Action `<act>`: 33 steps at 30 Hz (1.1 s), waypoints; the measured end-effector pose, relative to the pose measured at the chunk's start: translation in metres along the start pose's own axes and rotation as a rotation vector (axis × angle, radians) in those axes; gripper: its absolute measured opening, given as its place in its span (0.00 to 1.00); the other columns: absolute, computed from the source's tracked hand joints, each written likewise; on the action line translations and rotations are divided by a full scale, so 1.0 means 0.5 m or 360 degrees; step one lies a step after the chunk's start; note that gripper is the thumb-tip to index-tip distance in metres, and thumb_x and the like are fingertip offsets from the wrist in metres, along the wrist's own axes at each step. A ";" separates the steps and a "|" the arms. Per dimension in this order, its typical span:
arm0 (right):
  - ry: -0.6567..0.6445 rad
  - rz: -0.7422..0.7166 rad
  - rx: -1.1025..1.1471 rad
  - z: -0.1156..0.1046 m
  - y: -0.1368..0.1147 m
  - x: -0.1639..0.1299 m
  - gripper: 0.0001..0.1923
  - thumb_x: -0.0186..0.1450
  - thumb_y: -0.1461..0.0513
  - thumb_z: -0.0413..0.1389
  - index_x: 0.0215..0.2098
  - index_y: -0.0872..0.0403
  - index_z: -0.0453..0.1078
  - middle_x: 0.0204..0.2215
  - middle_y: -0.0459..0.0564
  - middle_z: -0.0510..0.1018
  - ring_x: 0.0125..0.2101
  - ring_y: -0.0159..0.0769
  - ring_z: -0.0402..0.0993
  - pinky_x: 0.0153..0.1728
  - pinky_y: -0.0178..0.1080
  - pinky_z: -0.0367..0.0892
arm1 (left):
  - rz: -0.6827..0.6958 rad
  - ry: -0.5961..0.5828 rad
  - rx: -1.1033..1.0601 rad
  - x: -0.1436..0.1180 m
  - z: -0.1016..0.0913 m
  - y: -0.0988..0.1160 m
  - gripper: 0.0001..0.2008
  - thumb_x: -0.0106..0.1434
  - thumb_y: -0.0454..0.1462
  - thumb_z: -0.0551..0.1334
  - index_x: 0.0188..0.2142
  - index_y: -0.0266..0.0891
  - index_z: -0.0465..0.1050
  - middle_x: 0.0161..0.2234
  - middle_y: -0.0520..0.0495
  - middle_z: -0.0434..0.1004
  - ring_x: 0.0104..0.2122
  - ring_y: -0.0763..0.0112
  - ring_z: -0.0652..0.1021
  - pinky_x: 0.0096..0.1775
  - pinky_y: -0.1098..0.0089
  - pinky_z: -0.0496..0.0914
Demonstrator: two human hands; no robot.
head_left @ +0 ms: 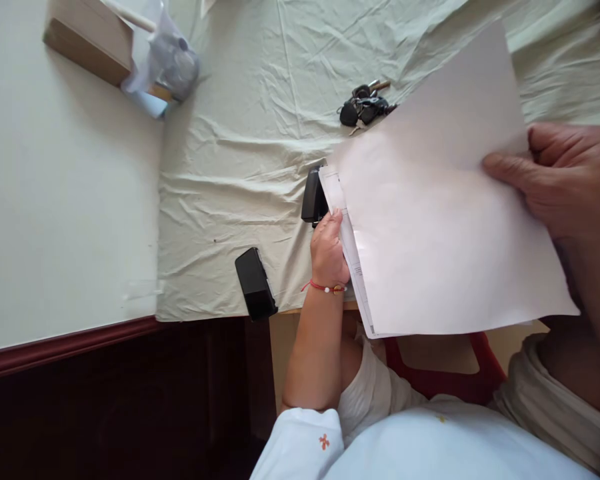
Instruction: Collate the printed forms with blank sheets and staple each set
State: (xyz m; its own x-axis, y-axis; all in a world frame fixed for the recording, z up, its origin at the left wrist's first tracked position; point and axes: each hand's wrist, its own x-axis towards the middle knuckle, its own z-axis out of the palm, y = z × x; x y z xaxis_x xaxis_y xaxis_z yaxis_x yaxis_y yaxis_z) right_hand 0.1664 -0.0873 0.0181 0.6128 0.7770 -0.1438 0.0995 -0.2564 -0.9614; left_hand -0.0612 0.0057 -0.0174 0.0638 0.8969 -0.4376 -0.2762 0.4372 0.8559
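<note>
Holding a sheaf of white papers above the table's near edge, the right hand pinches its far side while the left hand grips the printed corner beside a black stapler. Open cloth stretches leftward toward a second black stapler. Keys lie just beyond. The print is too small to read.

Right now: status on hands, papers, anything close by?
Left hand on stapler, at papers' corner. Right hand pinching the papers' far edge, sheets held above the cloth. Keys just beyond papers; black case near left wrist.
</note>
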 end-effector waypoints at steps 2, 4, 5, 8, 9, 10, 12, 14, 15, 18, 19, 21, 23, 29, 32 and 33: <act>-0.0075 0.0004 0.0058 -0.003 0.019 0.016 0.05 0.61 0.62 0.65 0.36 0.55 0.81 0.28 0.45 0.79 0.20 0.23 0.68 0.18 0.29 0.62 | 0.0026 -0.0065 -0.0020 -0.003 0.006 0.001 0.10 0.69 0.35 0.62 0.45 0.39 0.82 0.53 0.44 0.83 0.66 0.58 0.71 0.67 0.59 0.66; -0.0108 -0.0025 0.0120 -0.004 0.033 0.025 0.06 0.60 0.62 0.65 0.35 0.55 0.80 0.28 0.45 0.78 0.21 0.22 0.68 0.19 0.28 0.64 | 0.0050 -0.0089 -0.0023 -0.005 0.011 0.002 0.10 0.69 0.34 0.61 0.44 0.39 0.82 0.51 0.45 0.85 0.66 0.58 0.71 0.67 0.59 0.66; -0.0118 -0.0033 0.0148 -0.003 0.037 0.025 0.06 0.60 0.61 0.65 0.35 0.56 0.80 0.27 0.45 0.78 0.21 0.23 0.68 0.18 0.28 0.64 | 0.0054 -0.0079 -0.0022 -0.006 0.012 0.002 0.09 0.69 0.34 0.61 0.44 0.39 0.82 0.50 0.45 0.85 0.66 0.59 0.71 0.67 0.59 0.66; -0.0141 -0.0022 0.0202 0.003 0.040 0.019 0.08 0.59 0.60 0.65 0.35 0.56 0.80 0.28 0.47 0.78 0.21 0.25 0.70 0.17 0.28 0.65 | 0.0037 -0.0078 -0.0024 -0.007 0.013 0.002 0.09 0.68 0.35 0.63 0.44 0.38 0.82 0.51 0.43 0.85 0.66 0.56 0.71 0.66 0.58 0.67; -0.0153 -0.0014 0.0214 0.006 0.039 0.017 0.08 0.59 0.60 0.66 0.35 0.56 0.80 0.28 0.47 0.79 0.21 0.26 0.70 0.17 0.28 0.66 | 0.0027 -0.0089 -0.0026 -0.007 0.013 0.002 0.09 0.68 0.36 0.63 0.44 0.38 0.81 0.51 0.43 0.85 0.66 0.55 0.71 0.66 0.57 0.68; -0.0167 -0.0008 0.0222 0.008 0.039 0.015 0.08 0.58 0.60 0.66 0.35 0.56 0.80 0.29 0.47 0.79 0.22 0.26 0.70 0.17 0.29 0.66 | 0.0021 -0.0100 -0.0026 -0.007 0.012 0.002 0.09 0.68 0.37 0.63 0.44 0.38 0.81 0.51 0.42 0.84 0.66 0.54 0.71 0.65 0.56 0.68; -0.0193 -0.0004 0.0222 0.012 0.038 0.012 0.09 0.58 0.59 0.66 0.34 0.56 0.79 0.29 0.48 0.79 0.22 0.26 0.70 0.16 0.28 0.66 | 0.0021 -0.0114 -0.0017 -0.008 0.011 0.002 0.09 0.69 0.37 0.62 0.43 0.38 0.81 0.51 0.42 0.84 0.65 0.55 0.72 0.65 0.56 0.69; -0.0199 0.0008 0.0223 0.015 0.036 0.011 0.09 0.58 0.58 0.66 0.34 0.56 0.79 0.29 0.48 0.79 0.22 0.27 0.70 0.16 0.28 0.65 | 0.0036 -0.0130 -0.0015 -0.008 0.010 0.001 0.08 0.69 0.37 0.62 0.41 0.38 0.81 0.52 0.42 0.84 0.65 0.55 0.73 0.65 0.57 0.69; -0.0200 0.0018 0.0234 0.015 0.035 0.011 0.09 0.58 0.58 0.66 0.34 0.56 0.79 0.29 0.48 0.79 0.22 0.27 0.70 0.16 0.28 0.66 | 0.0044 -0.0142 -0.0018 -0.009 0.010 0.001 0.08 0.69 0.37 0.62 0.40 0.38 0.80 0.52 0.42 0.83 0.65 0.55 0.73 0.65 0.57 0.69; -0.0210 0.0030 0.0274 0.015 0.033 0.011 0.10 0.57 0.58 0.67 0.34 0.56 0.80 0.30 0.48 0.79 0.22 0.27 0.70 0.17 0.29 0.66 | 0.0053 -0.0169 -0.0033 -0.008 0.009 0.000 0.07 0.68 0.37 0.62 0.39 0.38 0.80 0.52 0.42 0.84 0.65 0.55 0.73 0.65 0.57 0.69; -0.0211 0.0024 0.0273 0.015 0.033 0.010 0.09 0.57 0.58 0.67 0.34 0.56 0.80 0.29 0.48 0.79 0.22 0.27 0.70 0.17 0.29 0.66 | 0.0049 -0.0174 -0.0034 -0.007 0.009 -0.001 0.07 0.68 0.38 0.63 0.38 0.39 0.80 0.51 0.42 0.84 0.65 0.55 0.73 0.64 0.57 0.69; -0.0208 0.0020 0.0249 0.014 0.034 0.009 0.09 0.57 0.58 0.67 0.33 0.55 0.80 0.29 0.47 0.79 0.22 0.27 0.69 0.16 0.28 0.64 | 0.0046 -0.0169 -0.0028 -0.006 0.010 -0.002 0.07 0.68 0.38 0.63 0.38 0.39 0.80 0.50 0.42 0.84 0.65 0.54 0.73 0.65 0.56 0.69; -0.0205 0.0031 0.0223 0.012 0.036 0.008 0.09 0.58 0.58 0.67 0.33 0.55 0.79 0.28 0.47 0.78 0.21 0.27 0.68 0.15 0.28 0.64 | 0.0049 -0.0162 -0.0006 -0.005 0.011 -0.002 0.07 0.68 0.38 0.63 0.38 0.39 0.80 0.50 0.44 0.84 0.65 0.56 0.72 0.65 0.57 0.68; -0.0202 0.0026 0.0193 0.008 0.042 0.009 0.09 0.58 0.57 0.67 0.33 0.56 0.79 0.28 0.48 0.78 0.22 0.27 0.68 0.16 0.28 0.64 | 0.0052 -0.0212 -0.0039 -0.007 0.010 -0.002 0.09 0.69 0.38 0.62 0.40 0.38 0.81 0.49 0.42 0.85 0.64 0.55 0.73 0.65 0.56 0.68; -0.0196 0.0023 0.0163 0.007 0.043 0.010 0.09 0.58 0.58 0.66 0.33 0.56 0.80 0.28 0.48 0.79 0.21 0.26 0.68 0.16 0.27 0.63 | 0.0057 -0.0208 -0.0046 -0.008 0.010 -0.001 0.09 0.68 0.38 0.63 0.40 0.36 0.81 0.48 0.42 0.85 0.64 0.55 0.74 0.66 0.57 0.67; -0.0192 0.0018 0.0151 0.007 0.043 0.011 0.09 0.58 0.58 0.66 0.33 0.56 0.80 0.28 0.48 0.79 0.21 0.26 0.68 0.15 0.27 0.63 | 0.0056 -0.0197 -0.0041 -0.008 0.010 -0.001 0.09 0.68 0.38 0.63 0.40 0.36 0.81 0.48 0.42 0.85 0.64 0.55 0.74 0.66 0.57 0.67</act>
State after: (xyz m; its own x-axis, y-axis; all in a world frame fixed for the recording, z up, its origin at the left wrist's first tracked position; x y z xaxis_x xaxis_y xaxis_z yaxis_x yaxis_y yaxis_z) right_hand 0.1691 -0.0867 -0.0041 0.5141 0.8394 -0.1764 0.0154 -0.2146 -0.9766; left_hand -0.0567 0.0024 -0.0146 0.1711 0.9137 -0.3687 -0.3046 0.4050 0.8621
